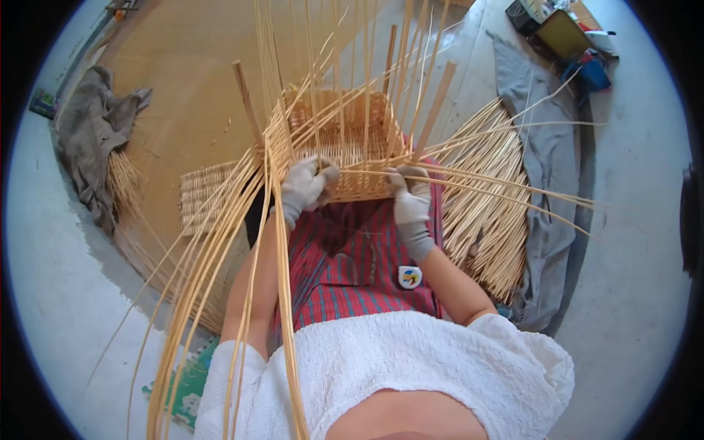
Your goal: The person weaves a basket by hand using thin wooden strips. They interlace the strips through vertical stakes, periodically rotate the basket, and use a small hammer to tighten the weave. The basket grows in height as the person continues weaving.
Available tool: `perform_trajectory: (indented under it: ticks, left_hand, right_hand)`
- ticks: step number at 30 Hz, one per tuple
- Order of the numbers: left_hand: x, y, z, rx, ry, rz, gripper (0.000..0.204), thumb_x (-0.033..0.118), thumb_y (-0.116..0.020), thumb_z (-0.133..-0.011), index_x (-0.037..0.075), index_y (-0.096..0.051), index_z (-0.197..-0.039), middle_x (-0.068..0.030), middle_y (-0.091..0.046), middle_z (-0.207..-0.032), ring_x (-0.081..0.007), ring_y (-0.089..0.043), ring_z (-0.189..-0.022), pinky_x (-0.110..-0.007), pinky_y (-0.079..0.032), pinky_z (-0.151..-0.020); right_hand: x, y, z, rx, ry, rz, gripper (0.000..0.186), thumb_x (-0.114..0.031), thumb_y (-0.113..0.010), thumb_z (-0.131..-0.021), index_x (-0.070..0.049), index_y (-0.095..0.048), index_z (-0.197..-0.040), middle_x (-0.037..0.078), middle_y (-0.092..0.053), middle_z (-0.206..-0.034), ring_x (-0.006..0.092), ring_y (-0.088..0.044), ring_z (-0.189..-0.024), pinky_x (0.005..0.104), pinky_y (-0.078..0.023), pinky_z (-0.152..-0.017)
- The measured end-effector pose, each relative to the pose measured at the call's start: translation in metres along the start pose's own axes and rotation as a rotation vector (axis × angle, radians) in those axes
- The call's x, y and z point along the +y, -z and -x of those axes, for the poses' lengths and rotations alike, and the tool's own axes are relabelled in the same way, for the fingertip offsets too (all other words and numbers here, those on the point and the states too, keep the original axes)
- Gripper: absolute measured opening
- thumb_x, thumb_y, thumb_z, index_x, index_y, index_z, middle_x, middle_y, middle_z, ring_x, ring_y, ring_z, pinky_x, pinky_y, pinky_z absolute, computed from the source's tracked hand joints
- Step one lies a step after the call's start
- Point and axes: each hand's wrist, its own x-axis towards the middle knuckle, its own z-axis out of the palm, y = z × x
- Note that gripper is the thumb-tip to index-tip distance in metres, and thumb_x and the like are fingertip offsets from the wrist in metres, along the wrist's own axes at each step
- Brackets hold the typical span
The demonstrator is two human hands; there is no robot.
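Note:
A half-woven wicker basket (315,117) rests in front of me above my lap. Tall, thin willow rods rise from its sides, and wooden stakes (435,110) stand near its corners. My left hand (304,189), in a pale grey glove, is closed at the near rim, its fingers pinching a willow rod. Farther right along that rim, my gloved right hand (411,202) is closed around a willow rod (506,196). Long loose rods (224,257) fan out from the basket's left side, passing over my left forearm; others stick out to the right.
A thick bundle of willow rods (488,220) lies on the right beside a grey cloth (554,242). At the left are a flat woven panel (199,202) and another grey cloth (95,125) partly covering rods. Boxes and tools (565,37) stand far right. A red striped cloth (367,282) covers my lap.

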Motion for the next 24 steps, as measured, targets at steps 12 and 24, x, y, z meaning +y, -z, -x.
perform_trajectory:
  ticks: [12, 24]
  left_hand:
    - [0.004, -0.019, -0.012, 0.168, 0.086, 0.077, 0.022, 0.020, -0.079, -0.092, 0.003, -0.068, -0.099, -0.0048, -0.069, -0.076, -0.0101, -0.065, -0.061, -0.027, -0.056, -0.051]
    - [0.051, -0.046, 0.009, 0.790, -0.757, -0.119, 0.034, 0.025, -0.054, -0.106, 0.008, -0.054, -0.135, -0.0177, -0.070, -0.105, -0.0213, -0.068, -0.074, -0.037, -0.056, -0.071]
  right_hand:
    - [0.017, 0.000, -0.026, -0.487, 0.312, -0.139, 0.033, -0.030, -0.047, -0.110, -0.006, -0.051, -0.131, 0.004, -0.059, -0.078, 0.0150, -0.056, -0.068, 0.0335, -0.054, -0.073]
    - [-0.074, 0.003, -0.038, -0.020, -0.031, 0.222, 0.007, -0.009, -0.056, -0.104, -0.006, -0.055, -0.110, 0.011, -0.073, -0.093, 0.0114, -0.060, -0.065, 0.0260, -0.050, -0.060]
